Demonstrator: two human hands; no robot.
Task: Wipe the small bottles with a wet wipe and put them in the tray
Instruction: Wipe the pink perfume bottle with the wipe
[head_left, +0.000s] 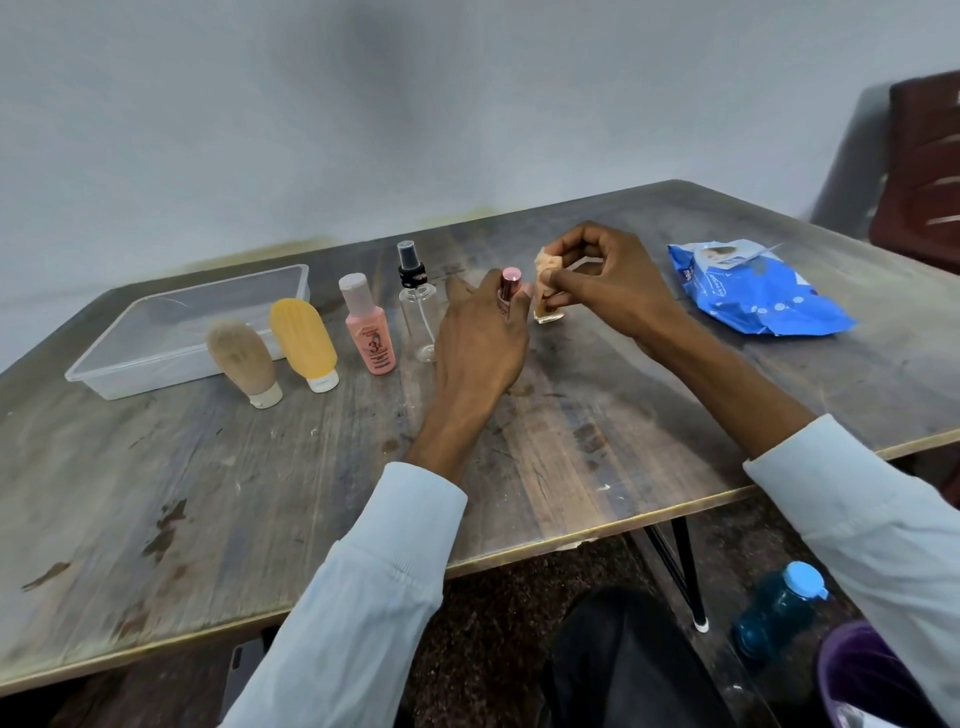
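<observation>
A clear plastic tray (130, 384) stands at the table's left with nothing visible in it. In front of it stand a beige tube (241, 358) and a yellow tube (304, 340), both cap-down. A pink bottle (369, 332) and a clear spray bottle (418, 306) stand to their right. My left hand (480, 343) grips a small bottle with a pink metallic cap (510, 280). My right hand (608, 280) pinches a crumpled wipe (550, 265) against the top of a small amber glass bottle (548, 312), which stands on the table.
A blue pack of wet wipes (753, 286) lies at the right of the wooden table (260, 493). A dark chair (924, 166) stands at the far right. A blue water bottle (779, 608) sits on the floor below the table's edge.
</observation>
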